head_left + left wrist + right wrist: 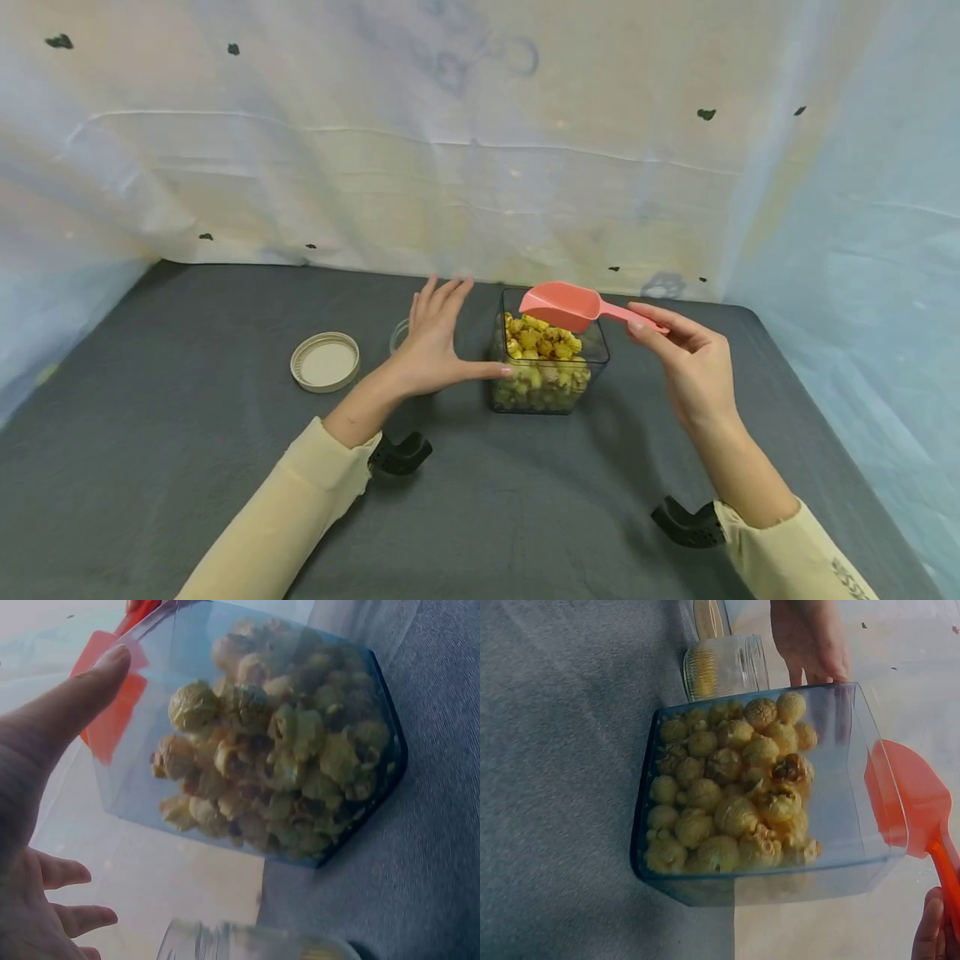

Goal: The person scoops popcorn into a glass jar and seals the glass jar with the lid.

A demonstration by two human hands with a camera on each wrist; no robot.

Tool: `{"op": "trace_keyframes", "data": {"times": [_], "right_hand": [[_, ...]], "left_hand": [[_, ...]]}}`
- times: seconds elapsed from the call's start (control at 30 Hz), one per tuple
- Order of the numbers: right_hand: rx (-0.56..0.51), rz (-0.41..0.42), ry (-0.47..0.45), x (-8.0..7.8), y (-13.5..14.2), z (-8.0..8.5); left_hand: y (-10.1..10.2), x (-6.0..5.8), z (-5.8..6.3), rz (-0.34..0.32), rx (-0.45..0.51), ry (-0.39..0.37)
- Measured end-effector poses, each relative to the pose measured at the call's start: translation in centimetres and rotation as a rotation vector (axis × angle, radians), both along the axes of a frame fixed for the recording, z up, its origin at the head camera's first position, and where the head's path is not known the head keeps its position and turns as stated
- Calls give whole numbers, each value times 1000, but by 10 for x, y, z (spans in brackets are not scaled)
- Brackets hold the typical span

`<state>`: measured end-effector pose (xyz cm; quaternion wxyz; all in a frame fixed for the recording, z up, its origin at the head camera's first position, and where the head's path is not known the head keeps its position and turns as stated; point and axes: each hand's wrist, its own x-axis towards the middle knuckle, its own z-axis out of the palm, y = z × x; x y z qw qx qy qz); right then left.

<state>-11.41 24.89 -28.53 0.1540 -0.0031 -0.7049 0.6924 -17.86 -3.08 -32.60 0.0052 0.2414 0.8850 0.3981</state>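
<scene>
A clear, dark-tinted square container (534, 407) of yellow popcorn (536, 342) stands on the table. Above its rim is a coral-pink scoop (564, 306), whose handle my right hand (697, 362) pinches between thumb and fingers. My left hand (427, 350) has its fingers spread, and its thumb reaches the container's left side. Behind that hand, a glass jar (735, 666) is mostly hidden in the head view. The right wrist view shows it upright beside the container, with some yellow contents low inside.
A round cream-rimmed lid (326, 363) lies flat to the left of the jar. The dark grey table (187, 467) ends at a pale patterned curtain (375, 183) at the back, with more pale blue sheeting (862, 250) along the right side.
</scene>
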Motion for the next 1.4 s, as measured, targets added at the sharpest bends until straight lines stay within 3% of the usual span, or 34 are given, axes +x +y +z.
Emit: {"op": "trace_keyframes", "data": {"times": [0.53, 0.93, 1.2, 1.4], "right_hand": [[70, -17, -5, 6, 10, -3], [493, -59, 77, 3, 14, 5], [682, -46, 175, 2, 13, 15], [877, -85, 290, 1, 10, 22]], "left_hand": [[13, -3, 0, -36, 80, -19], [21, -7, -1, -129, 215, -192], [24, -7, -2, -168, 217, -277], [27, -8, -3, -206, 217, -295]]}}
